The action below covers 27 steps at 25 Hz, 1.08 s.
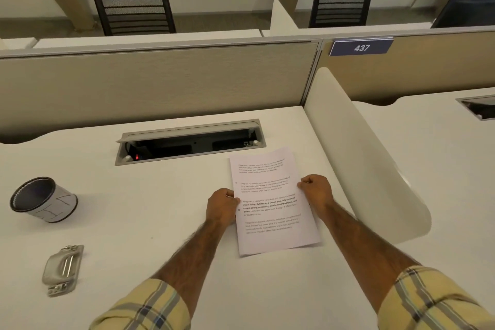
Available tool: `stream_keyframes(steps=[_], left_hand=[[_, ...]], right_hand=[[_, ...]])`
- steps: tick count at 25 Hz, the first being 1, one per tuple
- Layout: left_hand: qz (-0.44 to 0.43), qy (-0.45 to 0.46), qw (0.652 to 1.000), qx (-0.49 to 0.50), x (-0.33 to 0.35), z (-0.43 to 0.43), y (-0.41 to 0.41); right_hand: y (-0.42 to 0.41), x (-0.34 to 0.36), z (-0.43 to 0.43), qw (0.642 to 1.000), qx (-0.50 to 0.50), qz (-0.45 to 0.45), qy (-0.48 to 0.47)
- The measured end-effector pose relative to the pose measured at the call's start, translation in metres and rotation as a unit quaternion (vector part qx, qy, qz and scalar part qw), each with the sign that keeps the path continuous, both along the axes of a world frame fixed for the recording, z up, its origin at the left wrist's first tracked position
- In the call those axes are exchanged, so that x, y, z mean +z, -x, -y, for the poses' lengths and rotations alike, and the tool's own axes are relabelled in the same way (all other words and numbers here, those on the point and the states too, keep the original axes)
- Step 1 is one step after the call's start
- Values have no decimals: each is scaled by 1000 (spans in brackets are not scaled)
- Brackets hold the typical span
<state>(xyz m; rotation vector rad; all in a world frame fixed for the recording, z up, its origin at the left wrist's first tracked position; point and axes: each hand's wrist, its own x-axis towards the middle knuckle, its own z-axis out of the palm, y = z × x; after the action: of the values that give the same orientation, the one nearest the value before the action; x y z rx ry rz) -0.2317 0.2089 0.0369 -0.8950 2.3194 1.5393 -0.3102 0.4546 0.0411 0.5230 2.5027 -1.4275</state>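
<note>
A thin stack of white printed sheets (273, 211) lies on the white desk (160, 222), right of centre and slightly turned. My left hand (222, 206) pinches the stack's left edge near its middle. My right hand (316, 190) grips the right edge a little higher up. The fingers of both hands are curled around the paper edges. Text paragraphs show on the top sheet, one partly in bold.
A round pen holder (42, 199) lies tipped on its side at the left. A grey hole punch (63, 269) sits near the front left. An open cable tray (190, 142) is behind the paper. A white curved divider (361, 158) stands close on the right.
</note>
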Motion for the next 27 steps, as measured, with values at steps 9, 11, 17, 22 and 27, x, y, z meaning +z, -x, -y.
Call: stream_keyframes(steps=[9, 11, 17, 22, 27], left_hand=[[-60, 275, 952, -120, -20, -13, 1], [-90, 306, 932, -169, -27, -21, -8], [-86, 364, 882, -285, -54, -31, -33], [-85, 381, 873, -294, -59, -28, -33], [-85, 386, 870, -294, -60, -28, -31]], right_hand=[[19, -7, -6, 994, -1, -22, -106], [8, -10, -5, 987, 30, -69, -141], [-38, -38, 6, 919, 232, -94, -304], [-36, -44, 7, 896, 268, -83, -345], [-32, -47, 2, 898, 267, -91, -336]])
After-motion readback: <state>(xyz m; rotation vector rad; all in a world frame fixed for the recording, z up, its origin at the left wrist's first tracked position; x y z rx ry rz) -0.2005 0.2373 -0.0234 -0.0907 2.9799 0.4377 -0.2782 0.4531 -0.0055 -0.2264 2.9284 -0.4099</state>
